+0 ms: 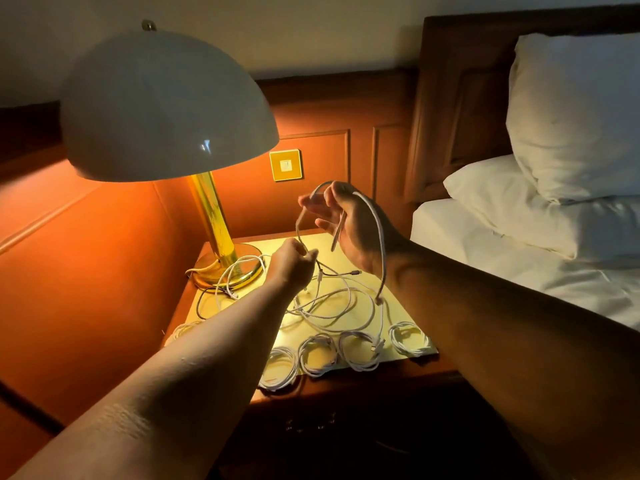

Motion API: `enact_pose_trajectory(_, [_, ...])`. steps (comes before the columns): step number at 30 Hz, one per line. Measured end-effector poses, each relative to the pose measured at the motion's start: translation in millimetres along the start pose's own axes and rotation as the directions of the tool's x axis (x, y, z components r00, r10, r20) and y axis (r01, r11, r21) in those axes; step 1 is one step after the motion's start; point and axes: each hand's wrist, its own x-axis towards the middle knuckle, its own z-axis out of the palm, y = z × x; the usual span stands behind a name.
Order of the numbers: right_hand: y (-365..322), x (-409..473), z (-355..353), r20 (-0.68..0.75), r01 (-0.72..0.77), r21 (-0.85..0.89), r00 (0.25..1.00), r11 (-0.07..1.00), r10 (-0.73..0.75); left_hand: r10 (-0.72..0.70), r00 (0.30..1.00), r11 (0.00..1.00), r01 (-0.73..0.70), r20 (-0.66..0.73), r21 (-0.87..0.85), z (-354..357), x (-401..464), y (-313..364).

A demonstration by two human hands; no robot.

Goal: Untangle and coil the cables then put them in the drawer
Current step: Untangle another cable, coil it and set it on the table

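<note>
Both hands hold one white cable (375,230) above the nightstand (398,299).
Right hand (346,226) loosely curled, cable looped over it; left hand (292,261) pinches it; coiled white cables (317,355) along front edge.

Small wooden nightstand (408,370) with a glossy, yellow-lit top, set in a corner beside a bed. At the back left, the round brass base of a lamp (227,268), standing directly on the surface. Across the middle, a loose tangle of white cables (332,303), one dark lead looping out toward the left edge. Along the front edge, a row of coiled white cables (317,355) laid side by side, another coil (183,329) at the left edge.
</note>
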Motion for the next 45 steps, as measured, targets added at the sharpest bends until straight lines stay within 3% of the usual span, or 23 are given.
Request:
enact_pose_trajectory(3, [1,-4,3,-0.065,-0.071,0.264,0.994,0.962,0.091,-0.038,0.997,0.987,0.026,-0.072,-0.160,-2,5,1])
enact_pose_trajectory(4, [4,-3,2,-0.089,-0.082,0.267,0.990,0.960,0.109,-0.042,0.994,0.967,0.014,-0.103,-0.254,-3,6,2])
enact_pose_trajectory(8, [23,-1,-9,-0.190,-0.137,-0.072,0.974,0.988,0.121,0.028,0.978,0.903,-0.114,-0.208,-0.415,-10,5,15])
enact_pose_trajectory(11, [28,0,-13,-0.167,-0.244,-0.350,0.966,0.904,0.196,0.285,0.924,0.932,-0.330,-0.256,-0.153,-15,0,22])
enact_pose_trajectory(13, [27,-4,-12,-0.119,-0.292,-0.606,0.953,0.740,0.279,0.486,0.854,0.869,-0.495,-0.186,0.000,-18,-2,22])
enact_pose_trajectory(15, [25,-6,-11,-0.075,-0.264,-0.724,0.948,0.637,0.308,0.554,0.824,0.832,-0.553,-0.120,0.042,-20,-2,22])
enact_pose_trajectory(18, [20,-10,-11,-0.053,-0.129,-0.730,0.990,0.672,0.132,0.514,0.844,0.857,-0.511,-0.153,0.059,-19,2,22])
enact_pose_trajectory(21, [15,-10,-14,-0.089,-0.020,-0.639,0.995,0.769,-0.048,0.372,0.905,0.926,-0.348,-0.205,0.144,-17,11,17])
enact_pose_trajectory(23, [10,-10,-14,-0.102,0.019,-0.576,0.990,0.817,-0.095,0.301,0.939,0.943,-0.267,-0.168,0.198,-15,14,11])
enact_pose_trajectory(28, [4,-7,-5,-0.098,0.068,-0.350,0.989,0.934,-0.108,0.250,0.967,0.940,-0.228,-0.057,0.254,-5,11,3])
enact_pose_trajectory(31, [0,-7,2,-0.178,0.075,-0.093,0.980,0.993,-0.090,0.215,0.974,0.953,-0.194,-0.069,0.233,-3,13,2])
enact_pose_trajectory(36, [-7,-1,-1,-0.313,0.066,0.326,0.949,0.943,0.042,0.227,0.973,0.950,-0.211,-0.044,0.231,-5,19,2])
enact_pose_trajectory(37, [-7,1,-3,-0.330,0.063,0.332,0.942,0.941,0.054,0.256,0.966,0.935,-0.238,-0.035,0.262,-5,19,2])
enact_pose_trajectory(40, [2,6,-13,-0.378,0.014,0.097,0.925,0.995,0.023,0.356,0.934,0.853,-0.314,-0.024,0.416,-9,19,4])
enact_pose_trajectory(42, [9,7,-19,-0.345,-0.061,-0.218,0.938,0.974,-0.019,0.376,0.926,0.802,-0.306,-0.035,0.513,-14,19,7])
enact_pose_trajectory(43, [12,8,-22,-0.297,-0.102,-0.424,0.954,0.900,-0.032,0.366,0.930,0.781,-0.281,-0.045,0.558,-17,19,10])
enact_pose_trajectory(45, [19,10,-25,-0.181,-0.149,-0.752,0.983,0.643,0.016,0.362,0.931,0.730,-0.247,-0.054,0.638,-20,17,19])
